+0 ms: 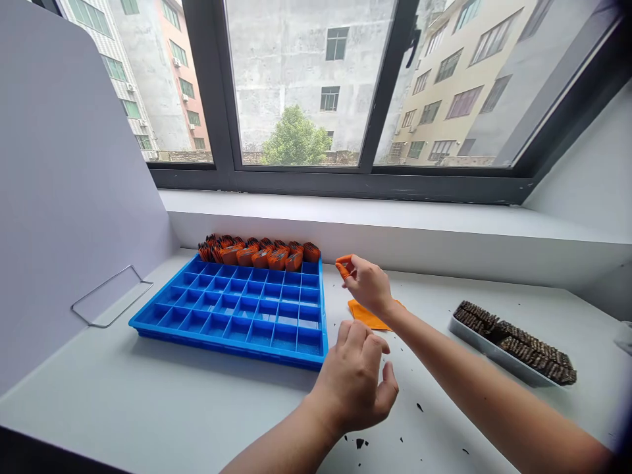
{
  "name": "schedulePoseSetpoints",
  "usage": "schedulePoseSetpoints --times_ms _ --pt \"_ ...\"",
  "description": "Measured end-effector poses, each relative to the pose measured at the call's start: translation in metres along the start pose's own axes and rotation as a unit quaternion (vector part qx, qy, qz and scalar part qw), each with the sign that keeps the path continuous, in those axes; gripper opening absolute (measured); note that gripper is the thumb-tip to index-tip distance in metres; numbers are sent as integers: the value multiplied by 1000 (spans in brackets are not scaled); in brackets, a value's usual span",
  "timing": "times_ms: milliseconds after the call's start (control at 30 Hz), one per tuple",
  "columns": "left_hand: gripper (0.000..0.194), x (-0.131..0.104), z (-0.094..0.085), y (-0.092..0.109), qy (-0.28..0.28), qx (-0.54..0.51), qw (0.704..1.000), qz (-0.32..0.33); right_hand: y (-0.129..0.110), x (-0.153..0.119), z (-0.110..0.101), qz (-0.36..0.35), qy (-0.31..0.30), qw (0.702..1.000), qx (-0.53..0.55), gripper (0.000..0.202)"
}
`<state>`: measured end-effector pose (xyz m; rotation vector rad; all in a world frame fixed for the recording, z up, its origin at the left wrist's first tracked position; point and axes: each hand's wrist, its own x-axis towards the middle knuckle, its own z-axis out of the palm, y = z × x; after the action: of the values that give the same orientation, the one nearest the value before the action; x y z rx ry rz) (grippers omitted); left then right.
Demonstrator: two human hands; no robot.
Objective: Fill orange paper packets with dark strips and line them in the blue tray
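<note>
My right hand is raised just beyond the right side of a blue compartment tray. Orange covers wrap its thumb and index finger, whose tips meet in a pinch; whatever is between them, if anything, is too small to make out. Nearer to me, my left hand hovers by the tray's front right corner, fingers curled, thumb apart, holding nothing. Bundles of orange-brown flat pieces stand upright in the tray's back compartments. An orange cloth lies flat on the table, partly hidden beneath my right wrist.
A clear long container on the right holds stacked thin dark-brown pieces. Dark flakes are scattered on the white table. A bent wire stand sits left of the tray, beside a pale panel. Windows rise behind the sill.
</note>
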<state>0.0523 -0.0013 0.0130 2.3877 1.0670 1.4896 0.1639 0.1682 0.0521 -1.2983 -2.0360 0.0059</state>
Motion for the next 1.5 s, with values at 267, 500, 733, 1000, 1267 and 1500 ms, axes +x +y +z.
schedulePoseSetpoints --times_ms 267,500,733,1000,1267,1500 --pt "26 -1 -4 3 -75 31 997 13 51 -75 -44 27 -15 998 -54 53" --pt "23 0 -6 5 -95 31 995 7 73 -112 -55 -18 -105 981 -164 36" --pt "25 1 -10 3 -89 28 996 1 70 -114 -60 -48 -128 977 -163 30" --pt "26 1 -9 2 -99 24 995 -5 74 -113 -55 -51 -134 980 -138 26" --pt "25 3 -12 0 -86 15 996 4 80 -110 -51 -124 -18 978 -168 43" --pt "41 3 -12 -4 1 42 999 -8 65 -107 -82 -151 78 982 -79 26"
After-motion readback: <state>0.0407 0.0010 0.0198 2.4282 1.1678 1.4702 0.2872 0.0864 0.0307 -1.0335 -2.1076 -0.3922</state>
